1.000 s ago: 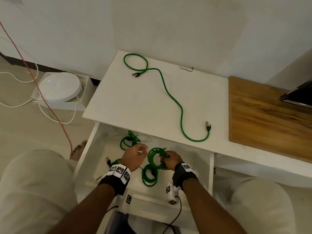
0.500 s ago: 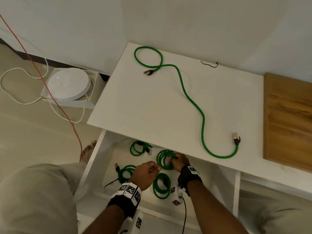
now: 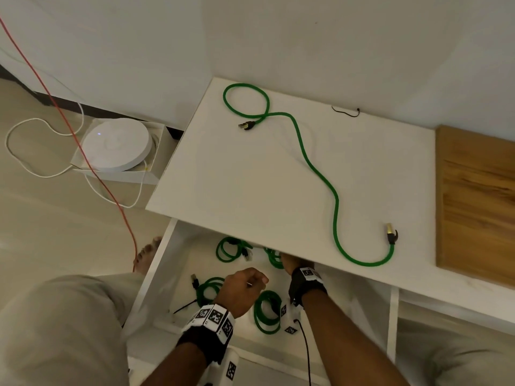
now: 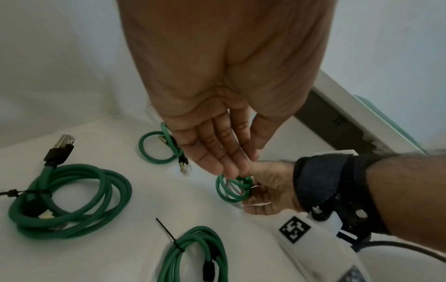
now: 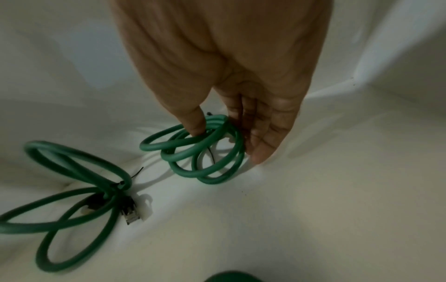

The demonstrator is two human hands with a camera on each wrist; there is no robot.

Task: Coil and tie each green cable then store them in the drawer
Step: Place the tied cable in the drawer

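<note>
Since a second ago the right hand (image 5: 231,91) has carried its coiled cable (image 5: 200,150) deeper into the drawer (image 3: 156,274), under the desk (image 3: 250,174) edge, thumb and fingers pinching the loops. Left hand (image 4: 224,106) hovers close by, fingers straight and together. No readable writing, only square black-and-white wrist markers. Four tied green coils lie in the drawer; one loose cable (image 3: 315,168) snakes across the desk.

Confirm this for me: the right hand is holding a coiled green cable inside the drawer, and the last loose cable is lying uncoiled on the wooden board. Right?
Not quite. The right hand does hold a coiled cable in the drawer, but the loose cable lies uncoiled on the white tabletop, not on the wooden board. The head view shows it.
</note>
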